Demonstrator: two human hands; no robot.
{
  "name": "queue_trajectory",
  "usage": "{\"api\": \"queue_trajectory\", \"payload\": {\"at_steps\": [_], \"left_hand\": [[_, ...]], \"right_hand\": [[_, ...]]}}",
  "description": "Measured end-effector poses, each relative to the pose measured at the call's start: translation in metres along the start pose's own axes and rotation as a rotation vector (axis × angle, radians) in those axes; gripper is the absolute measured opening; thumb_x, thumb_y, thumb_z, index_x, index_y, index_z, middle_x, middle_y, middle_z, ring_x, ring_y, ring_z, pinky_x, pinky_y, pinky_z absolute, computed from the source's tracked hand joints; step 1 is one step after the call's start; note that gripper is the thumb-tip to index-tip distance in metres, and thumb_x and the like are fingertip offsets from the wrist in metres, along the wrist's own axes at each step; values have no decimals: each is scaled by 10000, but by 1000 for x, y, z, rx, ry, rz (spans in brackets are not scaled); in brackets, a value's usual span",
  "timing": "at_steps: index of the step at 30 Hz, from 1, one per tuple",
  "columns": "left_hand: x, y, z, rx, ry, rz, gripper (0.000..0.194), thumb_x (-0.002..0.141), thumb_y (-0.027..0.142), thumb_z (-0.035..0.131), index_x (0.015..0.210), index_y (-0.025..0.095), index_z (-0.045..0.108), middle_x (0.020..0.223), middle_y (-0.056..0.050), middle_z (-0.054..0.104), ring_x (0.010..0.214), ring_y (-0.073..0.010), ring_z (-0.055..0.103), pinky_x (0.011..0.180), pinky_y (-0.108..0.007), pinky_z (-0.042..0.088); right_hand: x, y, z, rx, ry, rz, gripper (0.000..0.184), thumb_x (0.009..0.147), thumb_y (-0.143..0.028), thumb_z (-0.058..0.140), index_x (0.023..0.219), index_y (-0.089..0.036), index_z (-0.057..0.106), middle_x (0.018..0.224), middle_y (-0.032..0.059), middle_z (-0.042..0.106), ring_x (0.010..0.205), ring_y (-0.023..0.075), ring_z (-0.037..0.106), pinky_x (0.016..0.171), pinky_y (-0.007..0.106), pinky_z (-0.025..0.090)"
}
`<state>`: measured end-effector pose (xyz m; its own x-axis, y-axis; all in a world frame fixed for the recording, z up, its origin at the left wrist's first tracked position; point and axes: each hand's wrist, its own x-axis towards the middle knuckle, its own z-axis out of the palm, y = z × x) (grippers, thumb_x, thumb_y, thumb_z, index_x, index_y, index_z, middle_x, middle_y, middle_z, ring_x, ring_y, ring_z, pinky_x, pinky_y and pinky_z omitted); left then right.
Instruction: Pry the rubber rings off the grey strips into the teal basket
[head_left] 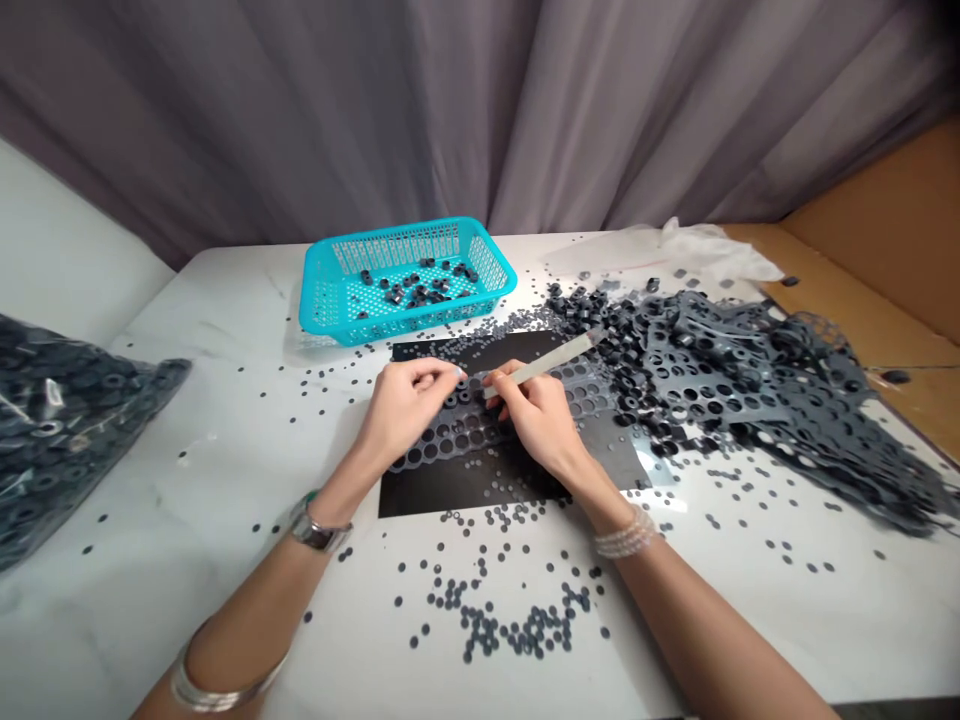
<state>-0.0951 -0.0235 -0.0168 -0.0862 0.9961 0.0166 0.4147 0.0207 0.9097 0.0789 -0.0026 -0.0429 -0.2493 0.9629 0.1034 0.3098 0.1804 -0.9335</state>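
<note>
My left hand [407, 400] is closed, thumb and index fingertip pressed together above a perforated dark foam sheet [465, 440]. Whatever its fingertips pinch, if anything, is too small to make out. Just to the right, my right hand [538, 408] grips a long, flat, pale tool [564, 353] that slants up and away to the right; its near end points at the sheet between the hands. The sheet has rows of round holes, with some small black rings near the fingertips. It lies across a black mat [420, 495].
A turquoise basket [409, 325] holding several black rings stands behind the mat. To the right are heaped black rings and punched sheets [705, 370]. A clear bag of black pieces [67, 430] lies left. Small black discs [525, 635] are scattered over the white table [225, 450].
</note>
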Motion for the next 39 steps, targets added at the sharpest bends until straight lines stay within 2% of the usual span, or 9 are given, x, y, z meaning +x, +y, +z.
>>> {"api": "queue_trajectory", "payload": {"at_steps": [2,4,6,9,16,22,33,39], "left_hand": [[-5,1,3,407,11,166,202,827,305,597,914,202,748,694,-14,636,626,-146,541,632,-276,414],[-8,2,6,649,-28,255,241,835,274,581,1021,223,726,907,-34,699,791,-195,617,715,-304,442],[-10,2,9,777,-58,268,282,849,276,563,1095,234,696,995,-40,697,868,-221,640,713,-313,455],[-11,2,11,877,-63,284,280,870,281,537,1108,237,678,994,-42,684,880,-232,648,676,-318,460],[-12,6,14,896,-98,299,258,895,296,495,1067,210,667,956,-81,654,880,-255,635,650,-331,431],[-11,6,19,925,-86,287,201,905,274,469,935,208,657,910,-88,638,861,-247,617,645,-318,403],[-13,3,17,901,-77,295,204,895,265,480,973,200,656,933,-92,645,891,-273,613,643,-339,387],[-14,4,20,895,-69,294,202,892,251,468,949,200,655,905,-94,634,859,-257,609,648,-328,391]], "right_hand": [[0,-2,0,-45,-1,-21,298,939,-340,441,793,-175,642,680,7,624,599,136,578,594,244,406],[-1,-5,0,-108,-4,-57,298,948,-329,432,784,-179,630,683,4,622,590,132,563,595,246,387],[-2,-8,0,-179,-6,-100,285,951,-308,432,765,-182,607,668,0,612,576,131,541,595,251,365],[-3,-11,2,-246,-7,-145,273,952,-276,424,741,-185,571,661,4,603,595,141,545,607,258,350],[-3,-9,4,-278,1,-166,274,962,-289,394,770,-198,567,699,24,629,624,164,579,624,266,366],[-5,-6,6,-304,-24,-217,269,970,-272,369,852,-195,597,785,45,668,695,180,615,670,275,389],[-5,-7,4,-289,-12,-199,268,967,-289,386,811,-197,584,700,19,624,623,160,575,614,263,367],[-5,-7,8,-330,-27,-223,269,968,-261,358,826,-199,578,753,38,646,654,170,599,641,265,381]]}}
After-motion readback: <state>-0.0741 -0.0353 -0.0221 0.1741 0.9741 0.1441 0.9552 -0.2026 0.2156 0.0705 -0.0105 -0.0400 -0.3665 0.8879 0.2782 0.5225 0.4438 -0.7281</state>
